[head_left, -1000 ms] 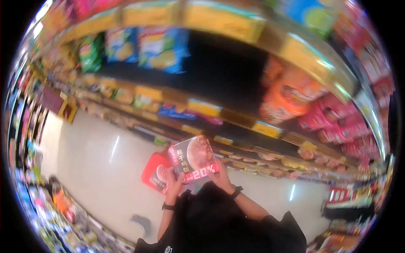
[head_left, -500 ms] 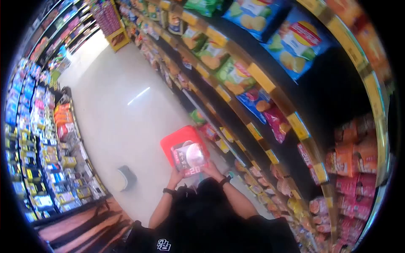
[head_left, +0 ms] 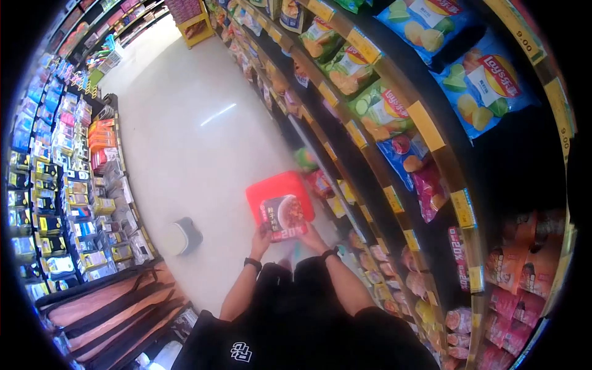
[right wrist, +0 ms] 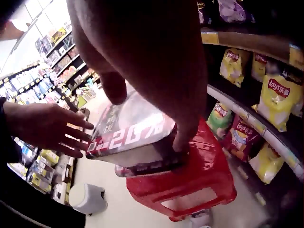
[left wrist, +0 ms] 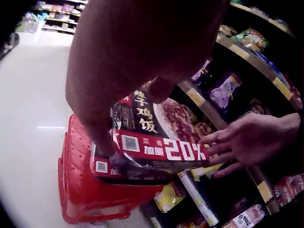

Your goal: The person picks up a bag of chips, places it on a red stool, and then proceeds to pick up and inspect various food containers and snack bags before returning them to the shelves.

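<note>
the left hand (head_left: 261, 238) and the right hand (head_left: 313, 237) hold a boxed rice meal (head_left: 285, 217) between them by its two short sides, each pinching an edge with the thumb on top and fingers spread at or beneath it. the box sits level in the air just above a red basket (head_left: 274, 187) standing on the pale floor (head_left: 185, 148), close beside the snack shelves (head_left: 394, 132).

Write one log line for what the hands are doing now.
left hand: holds box | right hand: holds box | box: above red basket
</note>
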The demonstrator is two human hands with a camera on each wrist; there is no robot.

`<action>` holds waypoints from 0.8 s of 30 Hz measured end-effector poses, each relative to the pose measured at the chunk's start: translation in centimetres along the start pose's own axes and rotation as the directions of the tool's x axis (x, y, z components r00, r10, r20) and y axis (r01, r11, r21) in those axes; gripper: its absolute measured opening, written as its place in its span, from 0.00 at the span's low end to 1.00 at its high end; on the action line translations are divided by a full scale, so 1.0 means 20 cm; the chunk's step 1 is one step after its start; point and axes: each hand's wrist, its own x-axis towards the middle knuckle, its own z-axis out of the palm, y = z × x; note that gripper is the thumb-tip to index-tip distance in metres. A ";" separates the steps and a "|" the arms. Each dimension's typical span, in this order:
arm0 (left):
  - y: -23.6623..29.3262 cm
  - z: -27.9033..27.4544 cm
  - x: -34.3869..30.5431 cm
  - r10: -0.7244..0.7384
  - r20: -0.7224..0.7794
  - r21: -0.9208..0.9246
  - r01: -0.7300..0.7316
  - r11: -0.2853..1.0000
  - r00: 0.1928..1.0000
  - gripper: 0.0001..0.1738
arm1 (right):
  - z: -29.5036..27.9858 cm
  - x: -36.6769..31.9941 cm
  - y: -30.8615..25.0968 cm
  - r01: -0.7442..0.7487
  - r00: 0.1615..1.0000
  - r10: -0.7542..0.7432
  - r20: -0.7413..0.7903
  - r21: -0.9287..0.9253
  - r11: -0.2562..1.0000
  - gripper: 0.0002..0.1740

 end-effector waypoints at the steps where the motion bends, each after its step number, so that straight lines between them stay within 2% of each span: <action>1: 0.02 -0.01 -0.02 -0.040 0.017 -0.036 0.040 0.999 0.999 0.31 | 0.00 -0.01 -0.03 -0.018 1.000 0.017 0.014 0.024 1.000 0.35; 3: 0.03 -0.01 -0.04 -0.072 0.049 -0.063 0.075 0.995 0.996 0.33 | -0.01 -0.04 -0.12 -0.054 0.998 0.051 0.037 0.068 0.996 0.34; 6: -0.04 0.02 -0.04 -0.048 0.034 0.051 0.046 0.998 0.998 0.39 | -0.06 -0.10 -0.15 -0.111 0.991 0.110 0.075 0.003 0.994 0.33; 9: -0.10 0.04 -0.04 -0.047 0.015 0.352 0.039 0.935 0.999 0.40 | -0.14 -0.17 -0.10 -0.101 0.987 0.109 0.121 -0.074 0.992 0.32; 10: -0.07 0.03 -0.05 -0.253 0.146 0.345 0.191 0.919 0.956 0.40 | -0.17 -0.20 -0.07 -0.140 0.984 0.155 0.083 -0.160 0.977 0.32; 11: -0.01 0.01 -0.07 -0.443 0.270 0.365 0.335 0.869 0.855 0.40 | -0.20 -0.23 -0.04 -0.185 0.979 0.200 0.039 -0.241 0.953 0.31; 12: 0.05 0.01 -0.08 -0.606 0.376 0.409 0.462 0.787 0.701 0.41 | -0.23 -0.27 -0.02 -0.232 0.970 0.242 -0.009 -0.317 0.920 0.31; 13: 0.06 0.02 -0.13 -0.599 0.416 0.366 0.477 0.799 0.684 0.39 | -0.26 -0.32 0.03 -0.232 0.972 0.230 -0.037 -0.261 0.937 0.30; 16: -0.04 0.08 -0.11 -0.541 0.535 0.490 0.283 0.824 0.649 0.38 | -0.38 -0.44 0.09 -0.228 0.966 0.215 -0.142 -0.080 0.970 0.29; 17: 0.00 0.11 -0.13 -0.520 0.552 0.505 0.235 0.831 0.651 0.37 | -0.42 -0.50 0.07 -0.233 0.956 0.228 -0.185 -0.009 0.972 0.29; 19: 0.08 0.19 -0.13 -0.464 0.663 0.536 0.061 0.842 0.587 0.38 | -0.49 -0.61 -0.01 -0.246 0.934 0.264 -0.240 0.103 0.964 0.28; 21: 0.14 0.27 -0.11 -0.398 0.783 0.507 -0.120 0.853 0.477 0.38 | -0.55 -0.70 -0.12 -0.263 0.914 0.306 -0.267 0.185 0.947 0.26; 23: 0.21 0.36 -0.11 -0.320 0.896 0.409 -0.288 0.866 0.309 0.39 | -0.55 -0.78 -0.09 -0.154 0.902 0.248 -0.354 0.273 0.950 0.24; 24: 0.25 0.45 -0.10 -0.369 0.894 0.437 -0.311 0.844 0.256 0.39 | -0.57 -0.81 -0.06 -0.095 0.890 0.218 -0.401 0.303 0.948 0.23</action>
